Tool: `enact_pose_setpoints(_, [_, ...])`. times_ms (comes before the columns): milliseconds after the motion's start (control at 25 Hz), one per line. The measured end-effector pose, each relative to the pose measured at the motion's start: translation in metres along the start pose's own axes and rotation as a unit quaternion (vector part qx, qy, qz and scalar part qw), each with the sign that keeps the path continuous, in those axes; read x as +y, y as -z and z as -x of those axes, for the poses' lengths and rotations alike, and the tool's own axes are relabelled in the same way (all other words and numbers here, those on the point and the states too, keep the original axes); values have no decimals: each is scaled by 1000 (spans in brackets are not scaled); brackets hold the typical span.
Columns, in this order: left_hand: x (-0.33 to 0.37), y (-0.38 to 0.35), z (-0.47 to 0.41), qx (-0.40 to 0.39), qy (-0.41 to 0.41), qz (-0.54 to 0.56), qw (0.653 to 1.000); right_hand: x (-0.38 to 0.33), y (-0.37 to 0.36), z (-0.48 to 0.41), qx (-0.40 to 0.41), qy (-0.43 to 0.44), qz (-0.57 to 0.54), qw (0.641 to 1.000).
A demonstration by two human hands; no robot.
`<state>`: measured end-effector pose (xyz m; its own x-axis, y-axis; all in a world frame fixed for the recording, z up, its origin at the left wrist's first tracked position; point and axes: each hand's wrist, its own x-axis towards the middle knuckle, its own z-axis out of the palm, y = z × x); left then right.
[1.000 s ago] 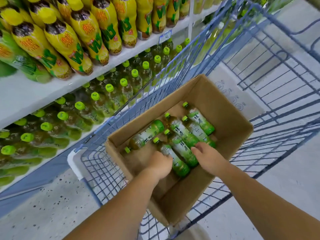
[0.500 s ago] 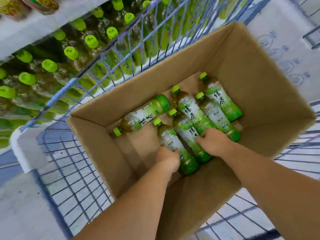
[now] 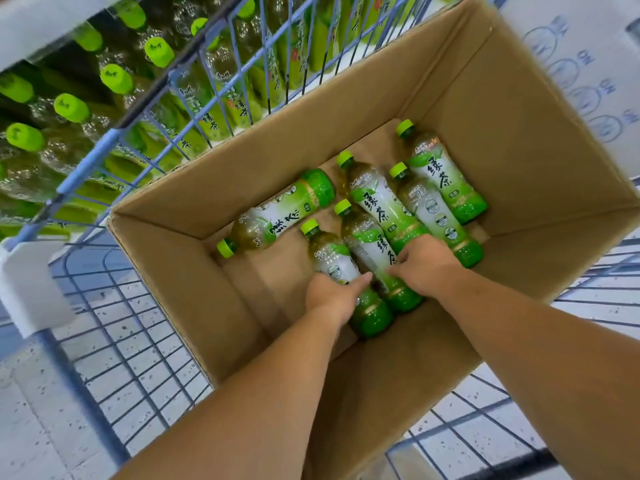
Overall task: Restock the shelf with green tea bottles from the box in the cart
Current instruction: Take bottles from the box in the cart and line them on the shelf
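An open cardboard box (image 3: 194,271) sits in a blue wire cart (image 3: 114,358). Several green tea bottles lie flat on its bottom. My left hand (image 3: 332,296) grips the nearest bottle (image 3: 332,261) around its lower body. My right hand (image 3: 426,265) grips the bottle beside it (image 3: 367,244). Two more bottles (image 3: 381,199) (image 3: 433,209) lie to the right, another (image 3: 443,174) at the far right, and one (image 3: 277,216) lies crosswise at the left. The shelf (image 3: 104,109) beyond the cart holds rows of green-capped bottles.
The cart's wire side (image 3: 221,74) stands between the box and the shelf. A white plastic corner piece (image 3: 31,289) caps the cart at the left. Printed white cartons (image 3: 588,64) sit at the upper right. Speckled floor shows through the cart's wire bottom.
The view has dropped closer into the box, and the upper shelf has left the frame. Both hands have settled around two neighbouring bottles; the bottles still lie on the box bottom.
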<state>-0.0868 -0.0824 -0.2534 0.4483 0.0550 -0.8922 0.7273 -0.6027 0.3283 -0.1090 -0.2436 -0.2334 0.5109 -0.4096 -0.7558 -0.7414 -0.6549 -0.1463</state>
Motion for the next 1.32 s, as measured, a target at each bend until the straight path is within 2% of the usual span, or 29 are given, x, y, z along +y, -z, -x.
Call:
enact_pose_setpoints(240, [1, 9, -9, 7, 13, -5, 1000, -3, -11, -7, -15, -21, 1, 1000])
enact_pose_setpoints(520, [-5, 18, -2, 42, -15, -71, 997, -5, -25, -8, -67, 21, 7, 997])
enact_pose_setpoints(640, [-8, 16, -5, 24, -8, -34, 999, -7, -29, -12, -90, 18, 6, 996])
enact_pose_setpoints(840, [-9, 18, -16, 28, -17, -29, 999, -8, -41, -16, -125, 14, -114, 985])
enact_pose_setpoints(960, [-9, 22, -16, 48, -11, -9, 999, -6, -41, -17, -148, 3, -149, 978])
enact_pose_setpoints(1160, [2, 39, -9, 61, -6, 8, 998, -8, -32, -9, -104, 6, -112, 988])
enact_pose_setpoints(1320, [14, 57, 20, 29, -26, 31, 999, -7, -12, 14, -79, -4, -131, 988])
